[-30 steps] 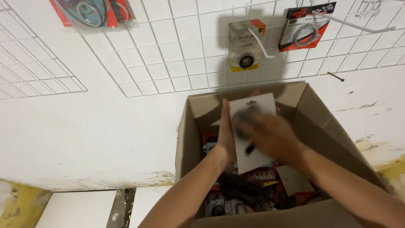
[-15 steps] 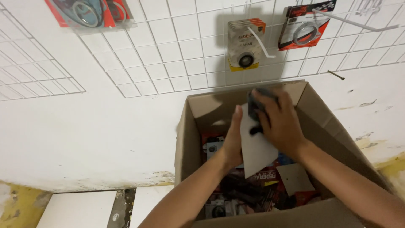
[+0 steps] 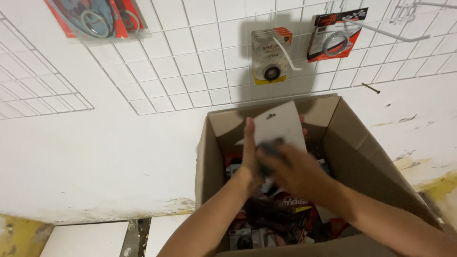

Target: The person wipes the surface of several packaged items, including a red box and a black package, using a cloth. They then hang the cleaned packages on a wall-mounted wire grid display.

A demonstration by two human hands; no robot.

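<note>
Holding white card upright, hang-hole end up; both hands gripping.

The card held between the left hand and right hand is white, bearing a black part. Below the hands, the brown cardboard box contains red-and-black packages. Above them, the wire grid is white (square mesh pattern).

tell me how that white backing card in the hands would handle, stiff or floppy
The white card stands flat and upright above the left hand, so it is probably fairly stiff. It looks thin, so likely light and easy to crease. The dark part under the right hand may make it bottom-heavy.
</note>
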